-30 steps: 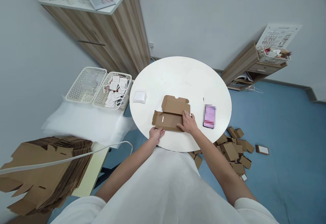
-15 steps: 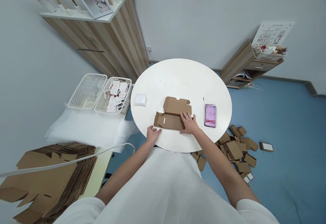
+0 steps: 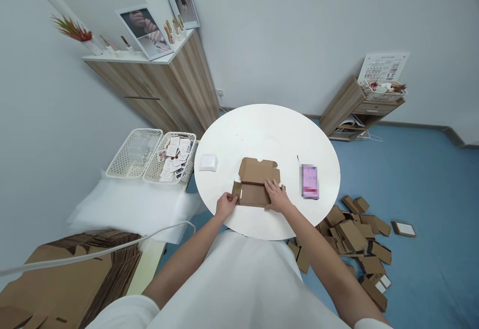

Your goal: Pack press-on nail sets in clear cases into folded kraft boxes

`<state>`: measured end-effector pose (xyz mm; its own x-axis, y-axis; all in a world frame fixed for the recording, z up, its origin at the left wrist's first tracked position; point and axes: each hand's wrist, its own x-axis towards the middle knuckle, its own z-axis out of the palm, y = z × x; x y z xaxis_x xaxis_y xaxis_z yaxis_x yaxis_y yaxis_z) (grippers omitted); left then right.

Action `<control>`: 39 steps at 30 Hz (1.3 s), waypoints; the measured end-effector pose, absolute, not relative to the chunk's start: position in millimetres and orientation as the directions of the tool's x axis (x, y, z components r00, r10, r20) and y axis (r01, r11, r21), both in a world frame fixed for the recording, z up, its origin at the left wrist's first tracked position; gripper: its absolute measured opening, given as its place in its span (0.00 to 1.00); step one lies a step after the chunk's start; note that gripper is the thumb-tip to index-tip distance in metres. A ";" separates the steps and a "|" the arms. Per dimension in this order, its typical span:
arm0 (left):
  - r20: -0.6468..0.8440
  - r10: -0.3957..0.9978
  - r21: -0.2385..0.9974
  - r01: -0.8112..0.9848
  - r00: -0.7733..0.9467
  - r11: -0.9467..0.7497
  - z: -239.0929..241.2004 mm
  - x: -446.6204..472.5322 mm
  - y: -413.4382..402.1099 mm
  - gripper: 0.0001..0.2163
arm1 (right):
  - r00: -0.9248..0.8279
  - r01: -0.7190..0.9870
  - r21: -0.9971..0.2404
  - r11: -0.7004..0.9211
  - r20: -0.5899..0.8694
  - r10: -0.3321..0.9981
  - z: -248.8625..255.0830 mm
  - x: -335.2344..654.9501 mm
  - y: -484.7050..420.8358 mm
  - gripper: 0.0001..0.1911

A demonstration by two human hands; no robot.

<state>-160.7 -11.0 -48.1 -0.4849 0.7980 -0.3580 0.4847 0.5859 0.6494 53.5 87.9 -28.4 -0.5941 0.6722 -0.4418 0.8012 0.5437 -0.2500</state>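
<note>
A brown cardboard box (image 3: 258, 171), its lid laid open toward the far side, lies on the white round table (image 3: 269, 129). My left hand (image 3: 226, 205) pinches the box's left end flap, which stands up. Across the right end of the box my right hand (image 3: 276, 196) lies with fingers stretched out over the inner panel. To the left on the table sits a small white packet (image 3: 208, 163). A phone with a pinkish, blurred screen (image 3: 310, 181) rests to the right.
Two white baskets (image 3: 170, 157) stand at the left, one holding cards. Below them are white foam sheets (image 3: 130, 204) and a stack of flat cardboard blanks (image 3: 75, 279), crossed by a white cable (image 3: 112, 245). Folded boxes (image 3: 352, 236) are piled on the floor at right.
My left hand has closed on the left end flap, which now stands more upright. My right hand stays on the box. The camera view has tilted up, shifting the scene lower.
</note>
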 end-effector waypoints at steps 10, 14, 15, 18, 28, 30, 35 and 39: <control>-0.386 0.891 0.787 0.419 -0.237 0.452 -27.2 -153.4 -11.0 0.22 | -0.586 0.804 -0.229 0.548 -0.454 0.671 -27.7 48.2 84.2 0.58; -0.402 0.869 0.740 0.457 -0.289 0.494 -27.8 -156.4 -3.7 0.14 | -0.608 0.786 -0.230 0.574 -0.453 0.652 -27.6 49.2 83.3 0.62; -0.415 0.857 0.709 0.482 -0.306 0.515 -28.7 -157.2 -1.1 0.13 | -0.612 0.782 -0.229 0.579 -0.453 0.648 -27.6 49.2 82.5 0.62; -0.452 0.827 0.601 0.571 -0.334 0.559 -31.7 -159.6 5.6 0.10 | -0.626 0.770 -0.228 0.595 -0.449 0.638 -27.5 49.0 79.9 0.62; -0.483 0.822 0.314 0.817 -0.302 0.484 -35.4 -161.5 17.4 0.06 | -0.655 0.748 -0.245 0.617 -0.425 0.625 -27.0 50.5 78.2 0.62; -0.483 0.818 0.299 0.820 -0.312 0.489 -36.4 -160.1 18.2 0.06 | -0.656 0.747 -0.251 0.615 -0.424 0.624 -27.2 51.0 78.8 0.61; -0.470 0.802 0.241 0.821 -0.368 0.517 -38.1 -154.2 22.6 0.07 | -0.664 0.741 -0.255 0.622 -0.424 0.616 -27.8 49.7 80.6 0.60; -0.465 0.794 0.235 0.810 -0.391 0.537 -37.2 -152.0 24.0 0.08 | -0.663 0.739 -0.230 0.633 -0.417 0.622 -29.0 46.7 83.7 0.61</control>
